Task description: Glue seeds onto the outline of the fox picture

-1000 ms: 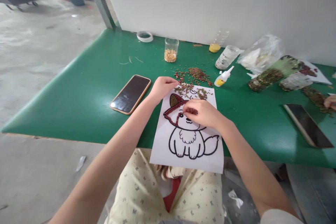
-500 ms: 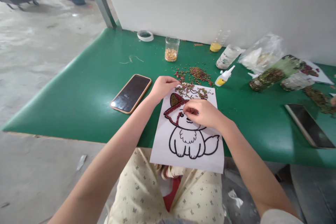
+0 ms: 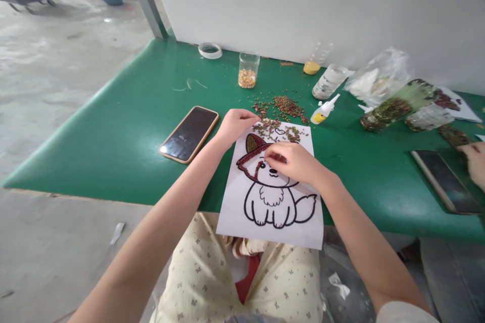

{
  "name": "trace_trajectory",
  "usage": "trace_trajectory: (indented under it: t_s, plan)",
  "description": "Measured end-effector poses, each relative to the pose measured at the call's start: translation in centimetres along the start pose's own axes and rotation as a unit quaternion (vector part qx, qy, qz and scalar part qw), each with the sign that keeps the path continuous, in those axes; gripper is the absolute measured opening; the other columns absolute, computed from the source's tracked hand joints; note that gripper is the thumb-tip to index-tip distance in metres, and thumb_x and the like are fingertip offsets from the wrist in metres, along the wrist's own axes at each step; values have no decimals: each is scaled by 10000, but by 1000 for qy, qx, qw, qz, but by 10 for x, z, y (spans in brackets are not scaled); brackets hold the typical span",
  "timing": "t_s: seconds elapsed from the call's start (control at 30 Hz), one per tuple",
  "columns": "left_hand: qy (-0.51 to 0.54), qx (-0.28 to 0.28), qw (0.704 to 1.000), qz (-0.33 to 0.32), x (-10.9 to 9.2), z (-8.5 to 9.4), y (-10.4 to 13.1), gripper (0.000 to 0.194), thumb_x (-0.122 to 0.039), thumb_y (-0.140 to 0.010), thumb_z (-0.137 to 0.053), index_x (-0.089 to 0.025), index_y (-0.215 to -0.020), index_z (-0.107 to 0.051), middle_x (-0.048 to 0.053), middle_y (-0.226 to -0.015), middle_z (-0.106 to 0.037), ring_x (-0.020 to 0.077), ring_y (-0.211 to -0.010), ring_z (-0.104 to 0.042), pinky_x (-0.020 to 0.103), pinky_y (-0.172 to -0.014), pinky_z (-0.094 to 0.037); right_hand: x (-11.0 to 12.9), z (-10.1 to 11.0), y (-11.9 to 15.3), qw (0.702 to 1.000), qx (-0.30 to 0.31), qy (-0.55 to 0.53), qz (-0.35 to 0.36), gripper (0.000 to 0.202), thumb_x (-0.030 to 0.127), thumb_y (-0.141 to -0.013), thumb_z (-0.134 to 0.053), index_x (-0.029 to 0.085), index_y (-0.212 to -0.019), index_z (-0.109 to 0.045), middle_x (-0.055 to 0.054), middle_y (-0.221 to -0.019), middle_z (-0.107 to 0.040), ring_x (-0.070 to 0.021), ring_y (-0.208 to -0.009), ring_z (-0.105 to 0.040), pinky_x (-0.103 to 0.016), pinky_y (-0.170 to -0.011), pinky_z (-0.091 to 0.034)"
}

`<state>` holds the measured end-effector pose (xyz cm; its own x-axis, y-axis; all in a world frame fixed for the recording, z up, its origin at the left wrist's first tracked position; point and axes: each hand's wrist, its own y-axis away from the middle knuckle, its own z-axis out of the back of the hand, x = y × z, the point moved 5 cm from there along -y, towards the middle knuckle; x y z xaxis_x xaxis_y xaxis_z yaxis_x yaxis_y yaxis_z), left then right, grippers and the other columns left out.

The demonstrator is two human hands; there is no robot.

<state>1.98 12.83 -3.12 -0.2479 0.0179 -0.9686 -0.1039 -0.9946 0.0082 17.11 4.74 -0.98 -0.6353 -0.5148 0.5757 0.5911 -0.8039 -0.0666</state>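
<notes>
A sheet of paper [image 3: 235, 207] with a black-outlined cartoon animal lies at the table's front edge, partly overhanging it. Red beans line part of its head, and one ear is filled with green and red ones. My right hand [image 3: 290, 159] is pinched over the animal's face; whatever its fingertips hold is too small to make out. At the sheet's upper left corner, my left hand [image 3: 238, 123] has its fingers together beside loose beans [image 3: 265, 128]; anything between them is hidden. Past the sheet lies a pile of mixed beans [image 3: 288, 106].
A phone [image 3: 189, 133] lies left of the sheet. Behind are a tape roll [image 3: 209, 51], a cup of corn kernels [image 3: 248, 70], a glue bottle [image 3: 324, 110] and a clear jar [image 3: 329, 82]. At right, another person's hand [image 3: 475, 161] is near a second phone [image 3: 443, 179].
At the right edge, the other person's hand has come further into view, over the green beans there. My right hand's fingers have shifted very slightly; my left hand stays put.
</notes>
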Motion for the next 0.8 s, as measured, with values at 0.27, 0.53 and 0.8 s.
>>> trace_trajectory:
  t_s: [0.27,0.53,0.8]
  plan:
    - [-8,1,1000,-5,1,0,-1,189,-313,-708,-657,-151,-755,-741,72,-818,-727,183,-785,-613,308,-730,-444,-2,-3,-1,1000,6,0,-5,75,171,-843,-559,185,-825,-631,-24,-795,-636,-135,-723,-567,-273,-690,-437]
    - [3,5,1000,-12,3,-1,-3,195,-311,-705,-665,-136,-755,-737,68,-810,-722,163,-766,-610,291,-722,-441,-3,-4,-1,1000,11,14,-3,72,160,-848,-550,190,-825,-610,-31,-824,-646,-152,-760,-576,-282,-703,-428]
    - [8,7,1000,-16,6,-1,-5,194,-324,-697,-670,-149,-749,-737,58,-804,-722,161,-767,-607,288,-708,-441,-2,-4,0,1000,2,19,10,82,125,-836,-533,194,-794,-548,-17,-777,-600,-150,-741,-536,-270,-682,-393]
